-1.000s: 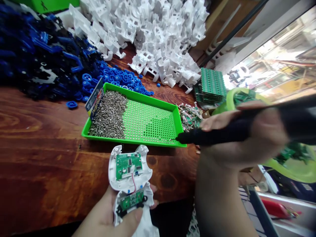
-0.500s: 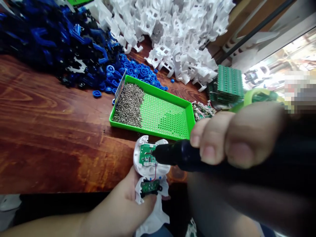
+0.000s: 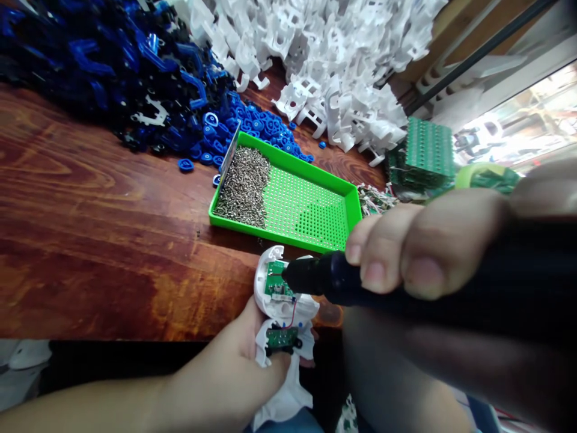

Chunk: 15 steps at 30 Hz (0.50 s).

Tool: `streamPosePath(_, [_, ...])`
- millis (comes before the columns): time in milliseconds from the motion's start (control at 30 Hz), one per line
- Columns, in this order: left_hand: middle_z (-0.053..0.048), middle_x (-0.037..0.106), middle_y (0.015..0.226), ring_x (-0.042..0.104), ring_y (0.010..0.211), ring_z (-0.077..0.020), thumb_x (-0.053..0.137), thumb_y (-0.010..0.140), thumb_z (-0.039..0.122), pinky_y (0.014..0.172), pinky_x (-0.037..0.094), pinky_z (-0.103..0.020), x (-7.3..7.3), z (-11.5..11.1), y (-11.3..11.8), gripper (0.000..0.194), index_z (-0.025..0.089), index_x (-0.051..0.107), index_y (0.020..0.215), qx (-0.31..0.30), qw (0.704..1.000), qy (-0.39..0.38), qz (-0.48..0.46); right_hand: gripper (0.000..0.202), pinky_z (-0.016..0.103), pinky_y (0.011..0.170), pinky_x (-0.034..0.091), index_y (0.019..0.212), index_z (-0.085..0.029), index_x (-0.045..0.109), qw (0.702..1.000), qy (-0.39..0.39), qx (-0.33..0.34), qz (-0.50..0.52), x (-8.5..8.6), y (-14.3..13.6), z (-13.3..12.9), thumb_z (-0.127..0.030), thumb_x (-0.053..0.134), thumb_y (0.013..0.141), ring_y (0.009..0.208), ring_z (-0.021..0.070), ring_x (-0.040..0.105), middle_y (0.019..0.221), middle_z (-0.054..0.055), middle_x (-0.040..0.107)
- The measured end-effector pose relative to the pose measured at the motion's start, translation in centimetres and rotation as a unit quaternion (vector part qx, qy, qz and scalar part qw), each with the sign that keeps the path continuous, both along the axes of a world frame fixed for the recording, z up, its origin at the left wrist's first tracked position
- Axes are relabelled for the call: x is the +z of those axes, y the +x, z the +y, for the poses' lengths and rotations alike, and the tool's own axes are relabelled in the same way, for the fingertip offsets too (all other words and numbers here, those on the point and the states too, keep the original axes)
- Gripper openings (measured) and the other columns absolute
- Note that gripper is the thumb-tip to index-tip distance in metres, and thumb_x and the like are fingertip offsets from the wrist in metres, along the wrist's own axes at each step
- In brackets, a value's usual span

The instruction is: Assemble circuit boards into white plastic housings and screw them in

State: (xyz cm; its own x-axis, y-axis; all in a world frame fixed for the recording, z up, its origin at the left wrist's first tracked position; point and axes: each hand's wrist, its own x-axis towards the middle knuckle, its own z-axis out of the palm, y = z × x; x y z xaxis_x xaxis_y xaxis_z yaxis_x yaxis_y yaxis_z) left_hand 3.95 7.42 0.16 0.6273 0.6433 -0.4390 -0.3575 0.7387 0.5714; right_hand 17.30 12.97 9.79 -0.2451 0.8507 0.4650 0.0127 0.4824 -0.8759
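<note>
My left hand (image 3: pixel 252 355) is closed around a white plastic housing (image 3: pixel 265 300) at the table's front edge. Inside the housing sits a green circuit board (image 3: pixel 274 279), joined by a red wire to a smaller green board (image 3: pixel 282 338) below it. My right hand (image 3: pixel 424 246) grips a black electric screwdriver (image 3: pixel 333 279) that lies nearly level, pointing left. Its tip reaches over the upper board; whether it touches a screw I cannot make out. Just beyond the housing, a green tray (image 3: pixel 288 240) holds many small screws (image 3: pixel 243 186), heaped at its left end.
Blue and black plastic parts (image 3: pixel 103 72) are piled at the back left, with small blue pieces (image 3: pixel 256 123) beside them. White housings (image 3: pixel 333 54) form a heap at the back. Stacked green circuit boards (image 3: pixel 428 150) and loose wired parts (image 3: pixel 374 198) stand on the right.
The whole scene has shifted slightly right and up in view. Both hands keep their holds, and the screwdriver tip stays over the upper board.
</note>
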Motion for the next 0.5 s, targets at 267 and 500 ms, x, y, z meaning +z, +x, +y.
streamPosePath(267, [-0.006,0.067,0.103,0.065,0.088,-0.0185,0.059,0.079,0.016,0.079,0.05,-0.028,-0.2,0.1,-0.4,0.05,0.018,0.044,0.126,-0.048,0.998,0.006,0.039,0.031,0.04,0.046,0.05,0.081,-0.031,0.054,0.986,-0.107,-0.124,0.013,1.2,-1.7,-2.0,-0.061,0.057,0.075,0.055,0.0212,0.055,0.059,0.0,0.051])
streamPosePath(500, [-0.006,0.066,0.11,0.063,0.095,-0.0187,0.062,0.076,0.017,0.09,0.047,-0.029,-0.1,0.0,-0.2,0.055,0.018,0.043,0.127,-0.049,0.996,0.037,0.065,0.029,0.037,0.045,0.05,0.077,-0.029,0.055,0.993,-0.014,-0.116,0.018,-0.1,-0.8,-1.1,-0.058,0.06,0.075,0.042,0.0161,0.053,0.05,-0.004,0.053])
